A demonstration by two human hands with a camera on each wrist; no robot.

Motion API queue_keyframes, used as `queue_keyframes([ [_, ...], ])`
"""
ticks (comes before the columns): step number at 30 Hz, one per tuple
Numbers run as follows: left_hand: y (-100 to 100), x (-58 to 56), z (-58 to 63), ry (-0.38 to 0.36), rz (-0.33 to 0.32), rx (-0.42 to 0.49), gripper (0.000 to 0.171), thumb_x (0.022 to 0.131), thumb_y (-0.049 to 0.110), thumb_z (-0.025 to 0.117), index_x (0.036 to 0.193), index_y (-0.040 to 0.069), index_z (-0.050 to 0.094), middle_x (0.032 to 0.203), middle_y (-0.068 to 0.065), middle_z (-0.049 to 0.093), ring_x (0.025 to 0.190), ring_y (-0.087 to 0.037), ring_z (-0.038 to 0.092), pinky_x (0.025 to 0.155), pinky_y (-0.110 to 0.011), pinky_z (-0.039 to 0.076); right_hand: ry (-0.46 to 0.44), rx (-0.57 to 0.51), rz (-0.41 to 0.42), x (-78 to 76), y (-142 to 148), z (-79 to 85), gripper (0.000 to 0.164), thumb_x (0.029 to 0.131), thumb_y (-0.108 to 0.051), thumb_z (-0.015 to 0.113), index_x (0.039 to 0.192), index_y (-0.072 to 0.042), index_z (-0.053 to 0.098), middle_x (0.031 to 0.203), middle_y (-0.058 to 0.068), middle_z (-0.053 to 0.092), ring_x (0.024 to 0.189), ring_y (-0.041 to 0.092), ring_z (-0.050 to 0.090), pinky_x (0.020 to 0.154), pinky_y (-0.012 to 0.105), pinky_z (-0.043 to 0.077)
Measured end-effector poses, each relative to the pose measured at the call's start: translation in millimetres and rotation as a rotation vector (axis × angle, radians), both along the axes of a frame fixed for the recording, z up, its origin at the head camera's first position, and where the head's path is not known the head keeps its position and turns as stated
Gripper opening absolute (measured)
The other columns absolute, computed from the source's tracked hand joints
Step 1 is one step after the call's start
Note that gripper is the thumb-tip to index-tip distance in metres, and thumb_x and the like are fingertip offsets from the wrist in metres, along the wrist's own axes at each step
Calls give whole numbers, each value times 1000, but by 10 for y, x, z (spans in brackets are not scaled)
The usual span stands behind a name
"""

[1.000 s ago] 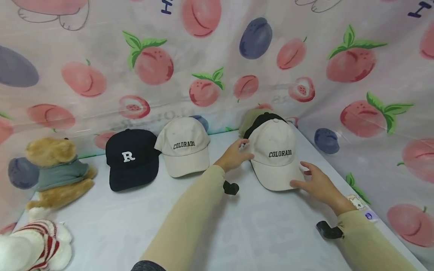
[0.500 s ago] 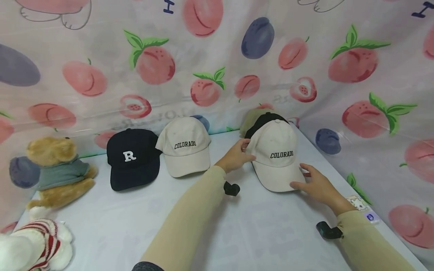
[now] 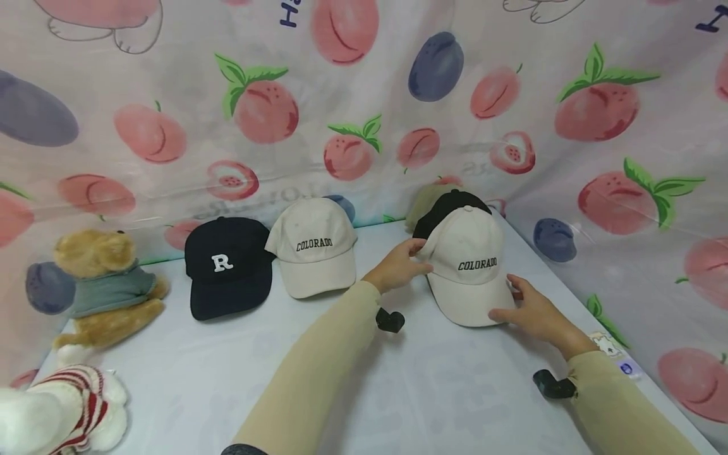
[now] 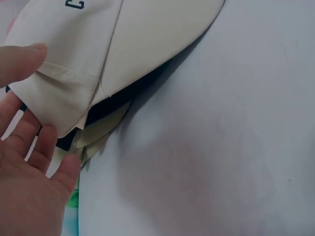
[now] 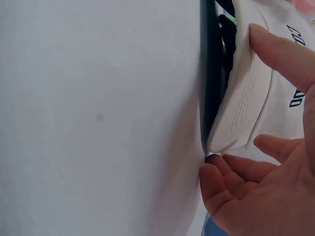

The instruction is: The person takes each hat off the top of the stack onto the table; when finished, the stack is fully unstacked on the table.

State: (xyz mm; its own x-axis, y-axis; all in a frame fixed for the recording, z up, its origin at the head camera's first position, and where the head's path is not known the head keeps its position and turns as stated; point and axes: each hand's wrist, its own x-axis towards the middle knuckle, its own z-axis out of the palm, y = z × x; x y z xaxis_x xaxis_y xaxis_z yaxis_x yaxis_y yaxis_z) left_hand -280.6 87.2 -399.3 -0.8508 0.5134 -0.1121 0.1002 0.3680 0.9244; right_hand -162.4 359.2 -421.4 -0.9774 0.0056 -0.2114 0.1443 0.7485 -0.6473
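Observation:
A cream cap lettered COLORADO (image 3: 469, 253) tops a stack at the back right, over a black cap (image 3: 449, 203) and an olive cap (image 3: 423, 199). My left hand (image 3: 398, 268) holds the cream cap's left side; in the left wrist view the thumb (image 4: 19, 59) lies on the cap (image 4: 147, 39) with fingers below its edge. My right hand (image 3: 529, 313) pinches the brim's right corner. The right wrist view has the thumb (image 5: 280, 49) on the brim (image 5: 248, 98) and curled fingers under it.
A second cream COLORADO cap (image 3: 313, 243) and a navy cap with a white R (image 3: 224, 262) sit side by side at the back. A brown teddy bear (image 3: 102, 284) and a striped plush (image 3: 62, 411) lie left. Fruit-print curtain (image 3: 569, 158) walls the white table (image 3: 227, 379).
My right hand has slid in from beside the brim and closed on its corner. My left hand's thumb has settled onto the cap's side. The view shifted slightly.

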Motion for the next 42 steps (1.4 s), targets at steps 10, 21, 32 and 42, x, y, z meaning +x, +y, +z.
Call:
queue_keyframes([
  [10, -3, 74, 54, 3, 2, 12, 38, 96, 20, 71, 128, 12, 53, 144, -5, 46, 135, -22, 40, 111, -44, 36, -28, -47, -3, -32, -2, -26, 121, 83, -44, 81, 154, 12, 0, 147, 43, 23, 134, 58, 27, 106, 71, 24],
  [21, 7, 153, 153, 89, 3, 31, 29, 95, 23, 72, 116, 10, 56, 118, 0, 53, 115, -20, 47, 95, -33, 43, 58, -70, -23, -8, -26, -16, 118, 81, -38, 84, 153, 14, 6, 144, 42, 27, 129, 57, 34, 101, 70, 33],
  [32, 39, 323, 303, 121, 45, -16, 27, 94, 29, 74, 106, 14, 55, 107, 0, 54, 101, -16, 49, 80, -29, 45, 109, -102, 10, 157, -73, 37, 109, 86, -32, 81, 153, 13, 8, 143, 40, 31, 120, 56, 45, 94, 63, 44],
  [42, -117, 388, 407, 157, 28, -33, 27, 94, 30, 73, 105, 14, 54, 122, -2, 55, 115, -18, 49, 91, -35, 48, 142, -83, 42, 213, -169, 112, 101, 87, -34, 80, 153, 11, 17, 141, 36, 38, 114, 50, 52, 86, 54, 50],
])
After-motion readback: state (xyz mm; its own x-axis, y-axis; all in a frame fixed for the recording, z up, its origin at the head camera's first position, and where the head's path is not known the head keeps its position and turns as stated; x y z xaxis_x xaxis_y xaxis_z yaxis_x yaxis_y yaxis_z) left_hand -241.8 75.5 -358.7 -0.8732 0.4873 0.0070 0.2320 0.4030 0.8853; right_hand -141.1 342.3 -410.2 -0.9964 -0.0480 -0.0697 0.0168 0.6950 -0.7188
